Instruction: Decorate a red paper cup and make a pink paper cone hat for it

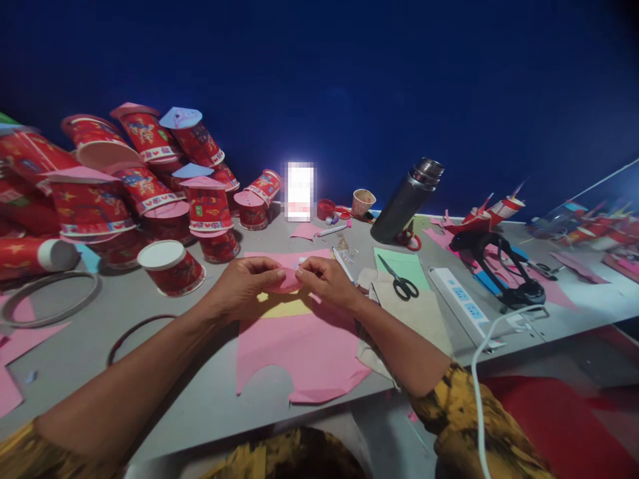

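Note:
Both my hands meet over the middle of the table, pinching one small piece of pink paper [285, 282] between them. My left hand [249, 279] grips its left side with thumb and fingers, and my right hand [322, 279] grips its right side. The fingers hide part of the piece, so its full outline cannot be made out. Beneath it lie a yellow paper strip [279, 306] and a large pink sheet [304, 346] with a curved cut-out at its near edge. Black-handled scissors [402, 283] rest on green paper [414, 264] to the right of my right hand.
Red paper cups [94, 203] with paper cone tops are piled at left, beside a white-ended cup [170, 266]. A lit screen [299, 189] stands behind my hands. Toward the right are a dark thermos [407, 199], a power strip [459, 303] and a white cable [476, 386].

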`<state>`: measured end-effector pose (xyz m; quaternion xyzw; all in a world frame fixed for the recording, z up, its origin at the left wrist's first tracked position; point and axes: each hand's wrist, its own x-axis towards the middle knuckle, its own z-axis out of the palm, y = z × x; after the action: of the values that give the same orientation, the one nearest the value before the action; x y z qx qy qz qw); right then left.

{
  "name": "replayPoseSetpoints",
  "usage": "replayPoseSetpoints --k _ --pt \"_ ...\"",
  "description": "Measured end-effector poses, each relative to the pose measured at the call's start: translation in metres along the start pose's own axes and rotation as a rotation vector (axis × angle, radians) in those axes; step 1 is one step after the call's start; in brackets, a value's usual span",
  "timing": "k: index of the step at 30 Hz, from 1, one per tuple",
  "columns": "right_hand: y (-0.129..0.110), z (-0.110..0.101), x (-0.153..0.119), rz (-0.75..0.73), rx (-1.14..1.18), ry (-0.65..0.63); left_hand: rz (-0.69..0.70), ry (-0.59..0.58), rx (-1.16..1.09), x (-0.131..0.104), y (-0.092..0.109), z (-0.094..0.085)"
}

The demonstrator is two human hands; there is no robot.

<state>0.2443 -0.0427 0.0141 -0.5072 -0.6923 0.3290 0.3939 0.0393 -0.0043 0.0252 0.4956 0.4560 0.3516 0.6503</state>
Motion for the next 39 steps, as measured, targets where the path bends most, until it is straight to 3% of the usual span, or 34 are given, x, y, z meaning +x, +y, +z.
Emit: replayPoseSetpoints --k 7,21,27,32,39 --pt "0.000 0.000 0.000 -0.013 0.000 -0.017 0.057 -0.013 0.042 0.006 -0.011 -0.006" --pt "0.001 -0.001 -0.001 -0.006 0.011 -0.050 0.080 0.017 0.161 0.000 0.000 -0.002" --pt "0.004 -0.002 0.001 0.006 0.087 -0.066 0.035 0.012 0.077 -0.003 0.006 0.000" --pt "0.004 -0.001 0.001 0.055 0.175 -0.126 0.084 0.012 0.047 -0.001 0.004 -0.003" --pt "0.014 0.004 0.001 0.116 0.317 -0.072 0.017 -0.124 -0.169 0.004 -0.010 -0.004"
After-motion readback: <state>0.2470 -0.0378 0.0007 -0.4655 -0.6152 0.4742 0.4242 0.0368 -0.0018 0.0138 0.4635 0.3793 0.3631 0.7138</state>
